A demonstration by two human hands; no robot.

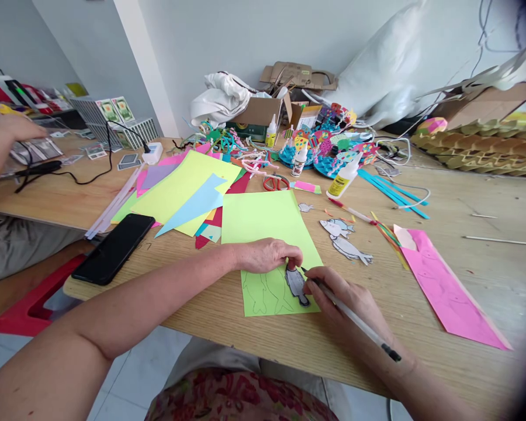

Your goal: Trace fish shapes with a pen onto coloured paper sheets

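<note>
My right hand (348, 301) grips a pen (355, 320), its tip at the edge of a grey fish cutout (296, 285). With bent fingers, my left hand (269, 255) presses the top of that cutout down on a lime-green sheet of paper (267, 216). Fish outlines are drawn on the sheet to the left of the cutout. Right of the sheet lie more fish cutouts (350, 248), some overlapping. A pink paper strip (447, 286) with faint drawn outlines rests farther right.
A black phone (114, 248) lies at the table's left edge, near stacked coloured paper (184, 190). Behind the sheet are red-handled scissors (276, 182), a glue bottle (344, 176) and decorated blue crafts (333, 152). Another person's hand (13, 131) reaches in at far left.
</note>
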